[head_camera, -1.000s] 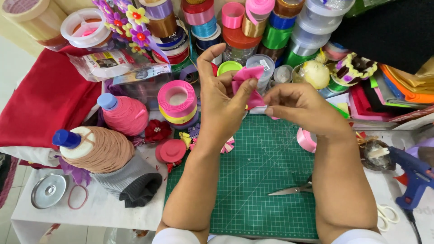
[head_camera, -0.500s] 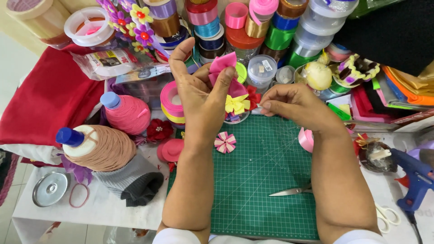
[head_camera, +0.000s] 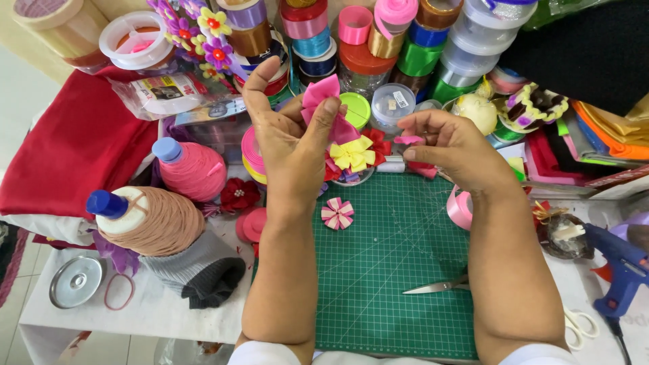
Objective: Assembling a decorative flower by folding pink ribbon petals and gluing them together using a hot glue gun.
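My left hand (head_camera: 287, 138) pinches a folded pink ribbon piece (head_camera: 323, 94) between thumb and fingers, held up above the far edge of the green cutting mat (head_camera: 395, 270). To its right, my right hand (head_camera: 449, 145) grips a small pink ribbon scrap (head_camera: 409, 140) at its fingertips. Between and below the hands sits a small dish with a yellow ribbon flower (head_camera: 353, 154) and red ones. A pink-and-white striped ribbon flower (head_camera: 337, 213) lies on the mat. A loop of pink ribbon (head_camera: 459, 208) hangs by my right wrist.
Scissors (head_camera: 439, 286) lie on the mat under my right forearm. Stacked ribbon spools (head_camera: 378, 40) line the back. A pink thread cone (head_camera: 193, 169) and a tan thread cone (head_camera: 152, 220) stand left. At the right edge lies a blue glue gun (head_camera: 618, 270).
My left hand has lifted the folded pink ribbon up and away from my right hand. The hands were together a second ago and are apart now. The striped flower came into sight.
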